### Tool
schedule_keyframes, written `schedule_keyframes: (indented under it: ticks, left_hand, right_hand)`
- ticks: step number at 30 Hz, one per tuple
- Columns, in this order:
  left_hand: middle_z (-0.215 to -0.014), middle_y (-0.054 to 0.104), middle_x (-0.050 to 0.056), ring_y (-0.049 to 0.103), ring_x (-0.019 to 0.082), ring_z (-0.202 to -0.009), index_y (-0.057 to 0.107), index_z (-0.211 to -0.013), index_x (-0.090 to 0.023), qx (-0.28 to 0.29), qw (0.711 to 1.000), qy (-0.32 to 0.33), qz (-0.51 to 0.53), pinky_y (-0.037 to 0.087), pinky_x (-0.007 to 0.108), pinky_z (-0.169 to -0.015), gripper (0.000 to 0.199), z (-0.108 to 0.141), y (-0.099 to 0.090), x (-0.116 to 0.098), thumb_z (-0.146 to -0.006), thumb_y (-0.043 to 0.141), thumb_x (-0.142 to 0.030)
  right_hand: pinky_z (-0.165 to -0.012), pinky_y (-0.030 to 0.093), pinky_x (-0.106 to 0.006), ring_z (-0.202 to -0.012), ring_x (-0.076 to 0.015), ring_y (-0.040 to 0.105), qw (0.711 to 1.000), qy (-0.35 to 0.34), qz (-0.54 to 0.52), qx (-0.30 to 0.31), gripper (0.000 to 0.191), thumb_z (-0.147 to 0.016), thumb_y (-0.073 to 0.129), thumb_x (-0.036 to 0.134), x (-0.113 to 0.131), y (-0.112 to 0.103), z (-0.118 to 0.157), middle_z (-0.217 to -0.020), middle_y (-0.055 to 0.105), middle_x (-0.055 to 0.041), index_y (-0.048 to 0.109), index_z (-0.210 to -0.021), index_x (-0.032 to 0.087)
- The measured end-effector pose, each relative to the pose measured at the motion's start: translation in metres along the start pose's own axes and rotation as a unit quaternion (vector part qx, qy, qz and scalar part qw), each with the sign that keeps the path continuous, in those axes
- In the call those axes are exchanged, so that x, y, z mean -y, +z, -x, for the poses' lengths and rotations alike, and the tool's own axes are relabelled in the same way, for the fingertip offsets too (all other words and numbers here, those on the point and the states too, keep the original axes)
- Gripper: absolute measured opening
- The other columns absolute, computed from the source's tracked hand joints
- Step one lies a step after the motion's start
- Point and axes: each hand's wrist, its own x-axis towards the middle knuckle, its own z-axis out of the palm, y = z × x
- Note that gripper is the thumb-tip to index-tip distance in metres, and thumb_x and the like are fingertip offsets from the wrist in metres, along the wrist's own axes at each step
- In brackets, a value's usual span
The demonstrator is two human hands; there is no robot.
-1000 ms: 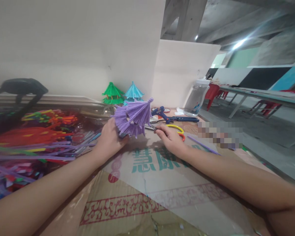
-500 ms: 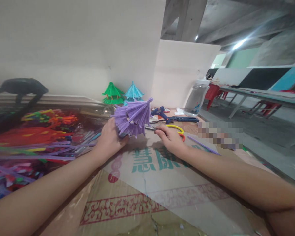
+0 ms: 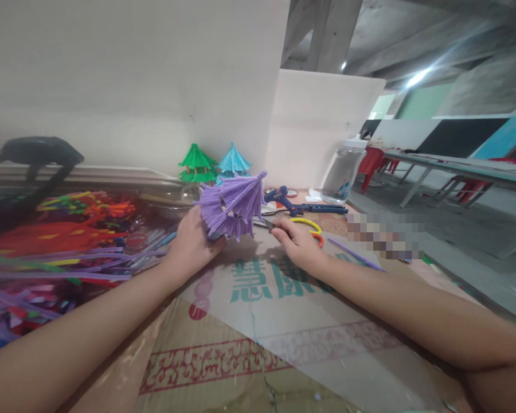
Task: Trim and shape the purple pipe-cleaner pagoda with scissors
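A purple tiered, umbrella-shaped pipe-cleaner craft [image 3: 234, 201] is tilted in front of me, its knobbed tip up and to the right. My left hand [image 3: 195, 238] is closed around its lower left side, the fingertips partly hidden behind it. My right hand [image 3: 298, 244] pinches a pair of scissors [image 3: 310, 222] near the pivot, with yellow and red-orange handles beyond the fingers. Their blades point left, close to the lower edge of the purple craft; whether they touch it I cannot tell.
Green [image 3: 196, 163] and light-blue pipe-cleaner crafts [image 3: 233, 160] stand by the wall. Behind the scissors lie a blue glue gun [image 3: 286, 199] and blue-handled pliers [image 3: 322, 208], near a water bottle [image 3: 343, 172]. Bundled pipe cleaners [image 3: 60, 235] fill the left; a purple stem [image 3: 356, 254] lies right on printed cardboard [image 3: 223, 367].
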Motion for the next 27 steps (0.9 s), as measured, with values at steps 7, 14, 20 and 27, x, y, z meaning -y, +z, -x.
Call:
schedule_keyframes:
  ticks: [7,14,20,27]
  left_hand:
    - [-0.152,0.063,0.02,0.058,0.044,-0.147,0.054,-0.155,-0.02,0.005,1.0,0.001,-0.004,0.05,0.063,-0.124,0.064,0.0002,0.0004,0.0007,-0.098,0.07,-0.044]
    - [-0.151,0.063,0.021,0.059,0.044,-0.146,0.054,-0.154,-0.017,0.002,1.0,-0.008,-0.002,0.051,0.063,-0.123,0.065,0.0004,0.0015,0.0016,-0.095,0.071,-0.038]
    - [-0.153,0.062,0.021,0.058,0.045,-0.148,0.056,-0.153,-0.018,0.001,1.0,-0.008,0.002,0.051,0.063,-0.124,0.064,-0.0004,0.0007,0.0003,-0.095,0.073,-0.038]
    - [-0.154,0.061,0.021,0.057,0.046,-0.148,0.057,-0.15,-0.019,-0.001,1.0,-0.009,0.001,0.051,0.066,-0.124,0.062,0.0002,0.0025,0.0008,-0.092,0.073,-0.035]
  right_hand:
    - [-0.072,0.044,-0.034,-0.075,-0.023,0.064,1.0,-0.001,-0.013,-0.004,0.025,-0.107,0.053,0.043,0.0039,-0.0005,-0.0001,-0.08,0.071,-0.0037,0.065,-0.094,0.025]
    - [-0.072,0.045,-0.034,-0.077,-0.0229,0.064,1.0,0.003,-0.027,-0.006,0.023,-0.107,0.054,0.042,0.0044,-0.002,0.0009,-0.083,0.072,-0.0033,0.064,-0.096,0.025]
    - [-0.072,0.044,-0.034,-0.076,-0.023,0.064,1.0,0.003,-0.021,-0.006,0.024,-0.106,0.054,0.043,0.0034,0.0,0.0005,-0.081,0.071,-0.0033,0.064,-0.094,0.025]
    - [-0.071,0.045,-0.033,-0.075,-0.0224,0.065,1.0,0.0,-0.005,-0.003,0.023,-0.106,0.054,0.041,0.0021,0.0004,0.0,-0.08,0.071,-0.0031,0.067,-0.094,0.025]
